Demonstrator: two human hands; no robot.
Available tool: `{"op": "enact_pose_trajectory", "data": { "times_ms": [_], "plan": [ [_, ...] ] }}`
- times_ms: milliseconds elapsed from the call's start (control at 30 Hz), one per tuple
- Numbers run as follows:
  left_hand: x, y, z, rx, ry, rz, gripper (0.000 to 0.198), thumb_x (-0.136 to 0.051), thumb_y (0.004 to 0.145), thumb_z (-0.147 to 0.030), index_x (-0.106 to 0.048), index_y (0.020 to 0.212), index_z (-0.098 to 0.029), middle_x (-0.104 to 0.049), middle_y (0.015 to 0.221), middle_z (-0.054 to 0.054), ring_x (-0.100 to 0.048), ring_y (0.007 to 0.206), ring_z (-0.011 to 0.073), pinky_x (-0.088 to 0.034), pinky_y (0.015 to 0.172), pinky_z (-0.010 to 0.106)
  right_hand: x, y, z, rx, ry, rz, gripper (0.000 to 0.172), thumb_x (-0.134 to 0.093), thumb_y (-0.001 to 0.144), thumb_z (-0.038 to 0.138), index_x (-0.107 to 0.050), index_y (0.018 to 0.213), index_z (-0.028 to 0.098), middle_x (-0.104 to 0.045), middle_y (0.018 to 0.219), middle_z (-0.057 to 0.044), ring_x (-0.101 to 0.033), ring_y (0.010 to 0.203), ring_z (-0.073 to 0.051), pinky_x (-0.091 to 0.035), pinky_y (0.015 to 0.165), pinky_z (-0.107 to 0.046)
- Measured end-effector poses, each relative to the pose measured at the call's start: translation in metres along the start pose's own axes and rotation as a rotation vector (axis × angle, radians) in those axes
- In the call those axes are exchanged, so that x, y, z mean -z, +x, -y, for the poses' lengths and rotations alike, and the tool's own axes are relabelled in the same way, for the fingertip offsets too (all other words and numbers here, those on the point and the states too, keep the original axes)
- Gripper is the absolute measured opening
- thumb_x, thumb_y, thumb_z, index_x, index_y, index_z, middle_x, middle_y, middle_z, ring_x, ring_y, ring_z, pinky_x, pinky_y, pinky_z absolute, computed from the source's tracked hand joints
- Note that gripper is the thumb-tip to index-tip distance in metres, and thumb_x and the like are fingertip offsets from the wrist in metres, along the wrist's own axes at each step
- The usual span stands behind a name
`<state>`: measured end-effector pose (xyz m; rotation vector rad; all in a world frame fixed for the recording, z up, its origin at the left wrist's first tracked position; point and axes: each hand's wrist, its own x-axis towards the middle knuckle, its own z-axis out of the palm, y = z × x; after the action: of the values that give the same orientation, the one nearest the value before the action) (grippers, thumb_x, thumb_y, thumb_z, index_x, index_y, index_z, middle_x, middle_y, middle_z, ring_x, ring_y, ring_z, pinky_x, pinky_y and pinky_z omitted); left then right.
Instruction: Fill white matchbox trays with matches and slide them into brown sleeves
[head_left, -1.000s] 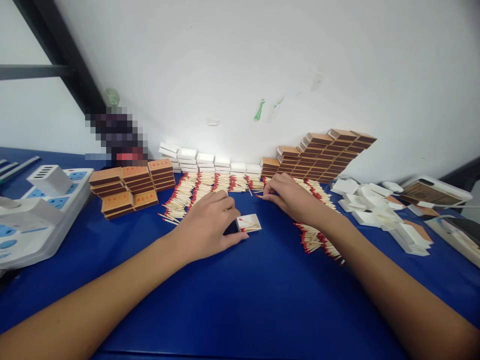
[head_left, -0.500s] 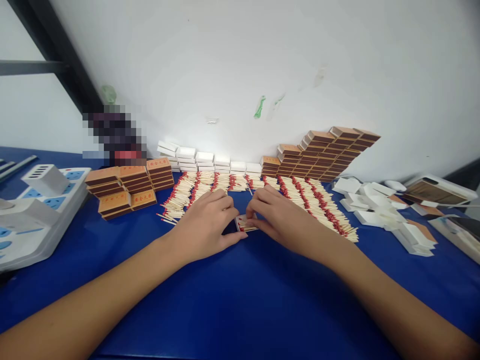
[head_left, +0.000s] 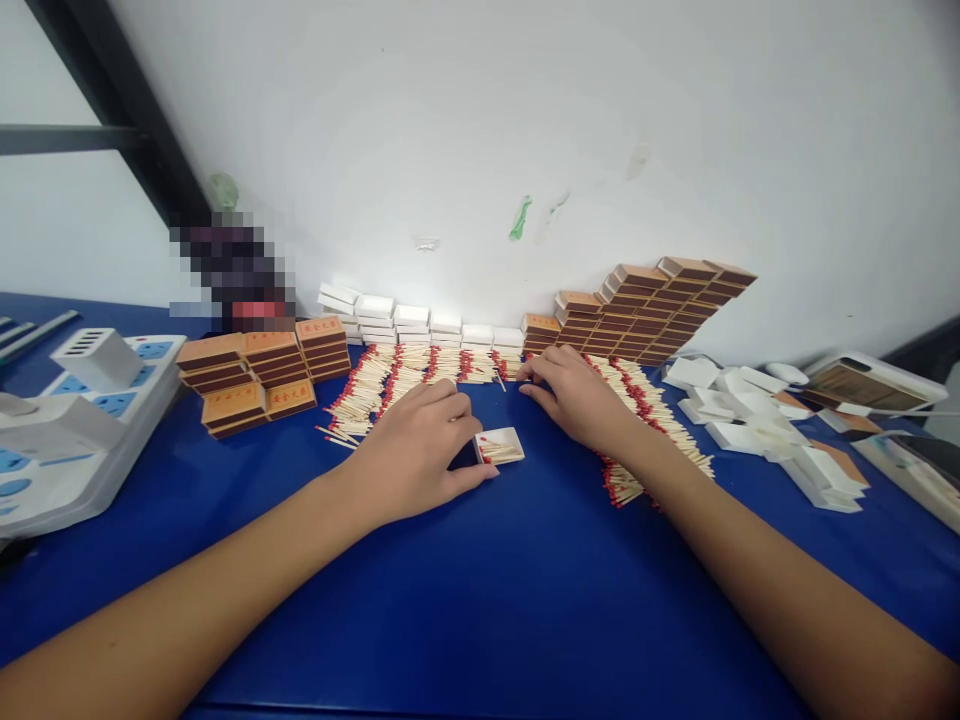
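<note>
A small white matchbox tray (head_left: pixel 512 434) lies on the blue table with several red-tipped matches (head_left: pixel 498 451) inside. My left hand (head_left: pixel 424 445) grips the tray's left end, fingers behind it and thumb along the near side. Farther back and to the right, my right hand (head_left: pixel 574 390) is over the rows of loose matches (head_left: pixel 360 388). Its thumb and index finger are slightly apart at the edge of the matches, and no match shows between them. Part of the match rows is hidden under that hand and forearm.
Orange-and-brown matchboxes (head_left: pixel 645 310) are stacked against the wall on the right, others (head_left: pixel 259 370) on the left. White trays (head_left: pixel 412 320) line the wall. A loose pile of white trays (head_left: pixel 750 410) lies at right. A power strip (head_left: pixel 135 450) with plugs stands at left.
My right hand has left the tray and moved back and right to the loose matches, uncovering the tray's contents. My left hand has stayed on the tray.
</note>
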<state>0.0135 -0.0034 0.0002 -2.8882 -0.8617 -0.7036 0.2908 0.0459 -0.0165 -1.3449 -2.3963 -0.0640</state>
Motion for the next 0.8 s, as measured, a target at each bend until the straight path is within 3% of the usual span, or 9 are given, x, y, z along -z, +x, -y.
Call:
{"op": "enact_pose_trajectory", "data": {
  "times_ms": [300,633,800],
  "plan": [
    [0.000,-0.001,0.000,-0.007,-0.005,0.000,0.033,-0.074,0.096,-0.048,-0.077,0.101,-0.015,-0.070,0.093,0.008,-0.062,0.094,0.0258,-0.052,0.085,0.042,-0.001,0.001,-0.001,-0.004,-0.019,-0.023,0.016,-0.054,0.104,0.030,-0.067,0.107,0.022,-0.064,0.101,-0.012,-0.054,0.101,-0.032,-0.044,0.089,-0.045],
    [0.000,-0.001,0.001,-0.002,-0.001,0.007,0.034,-0.073,0.096,-0.048,-0.077,0.102,-0.015,-0.069,0.093,0.008,-0.062,0.095,0.0260,-0.052,0.086,0.041,0.000,0.001,0.000,0.004,0.009,0.028,0.015,-0.051,0.104,0.025,-0.061,0.092,0.022,-0.062,0.099,-0.012,-0.054,0.098,-0.030,-0.045,0.086,-0.043],
    [0.000,0.000,0.002,0.013,0.012,0.003,0.034,-0.074,0.095,-0.049,-0.077,0.102,-0.015,-0.070,0.094,0.008,-0.062,0.096,0.0264,-0.052,0.086,0.042,0.012,-0.002,0.005,0.018,0.052,0.033,0.015,-0.051,0.104,0.027,-0.057,0.091,0.023,-0.061,0.099,-0.012,-0.054,0.096,-0.029,-0.045,0.085,-0.043]
  ]
}}
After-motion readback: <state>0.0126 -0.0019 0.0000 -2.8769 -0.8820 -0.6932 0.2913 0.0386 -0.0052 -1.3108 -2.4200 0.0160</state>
